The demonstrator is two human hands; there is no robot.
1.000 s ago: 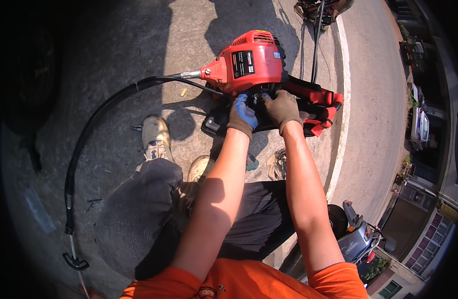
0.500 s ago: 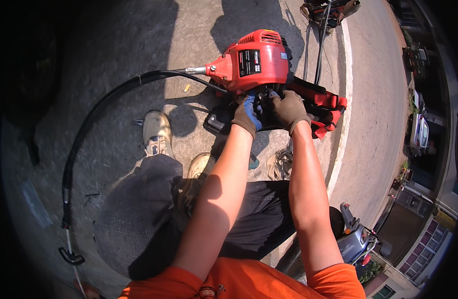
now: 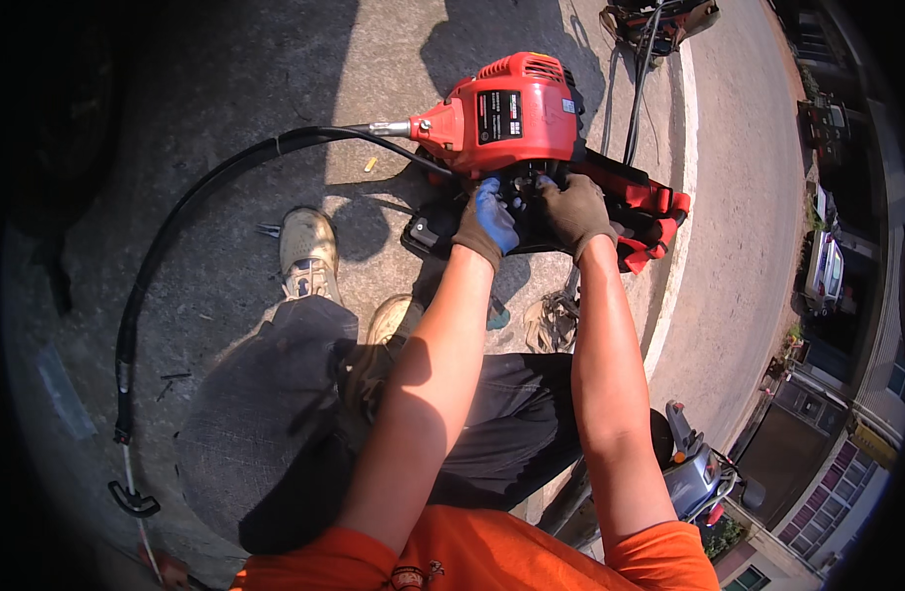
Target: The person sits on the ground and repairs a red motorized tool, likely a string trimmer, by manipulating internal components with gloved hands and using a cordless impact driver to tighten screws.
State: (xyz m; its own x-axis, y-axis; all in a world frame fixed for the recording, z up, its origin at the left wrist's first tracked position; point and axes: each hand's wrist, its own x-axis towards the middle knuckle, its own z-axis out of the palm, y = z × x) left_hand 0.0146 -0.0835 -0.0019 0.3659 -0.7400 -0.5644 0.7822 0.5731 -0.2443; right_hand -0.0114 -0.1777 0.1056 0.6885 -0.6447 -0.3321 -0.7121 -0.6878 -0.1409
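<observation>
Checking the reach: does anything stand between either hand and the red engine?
Nothing visible does. The left hand and right hand are both at the near side of the red engine; the red straps lie right of them. Exact contact is too shadowed to tell.

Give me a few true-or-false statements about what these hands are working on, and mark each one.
1. The left hand wears a glove with blue on it. True.
2. The right hand is bare. False: the right hand wears a mostly brown glove.
3. A black tube curves away leftward from the red motor unit. True.
4. The straps beside the motor unit are yellow. False: the straps show red.
5. The person's shirt is orange. True.
</observation>
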